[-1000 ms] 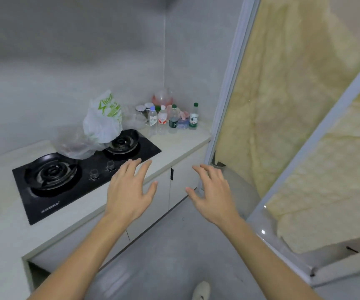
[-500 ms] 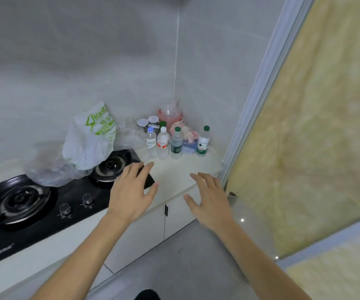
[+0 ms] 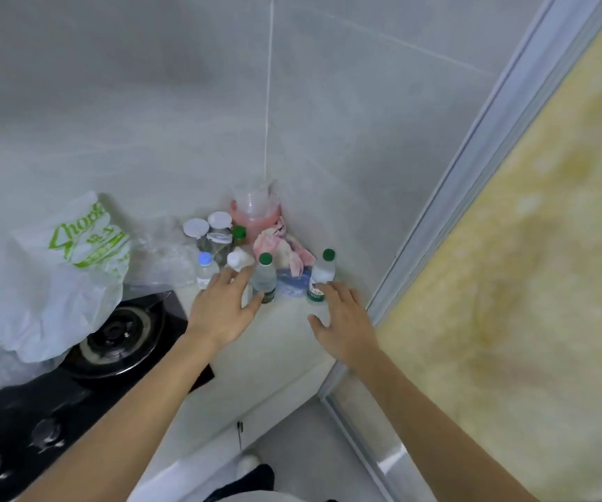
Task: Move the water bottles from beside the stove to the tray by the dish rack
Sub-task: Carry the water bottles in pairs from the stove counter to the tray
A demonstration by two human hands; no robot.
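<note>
**Now both hands at the bottles**

We see the left hand (image 3: 224, 309) spread open, fingers beside the middle bottle (image 3: 264, 279), gripping nothing. The right hand (image 3: 343, 320) is open too, fingertips at the right bottle (image 3: 322, 279). The bottles stand upright in the counter (image 3: 285, 342) corner beside the stove (image 3: 75, 375).

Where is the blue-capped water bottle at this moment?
In the head view the blue-capped bottle stands leftmost in the front row, between the crumpled clear plastic and the white-capped bottle, just beyond the left hand.
</note>
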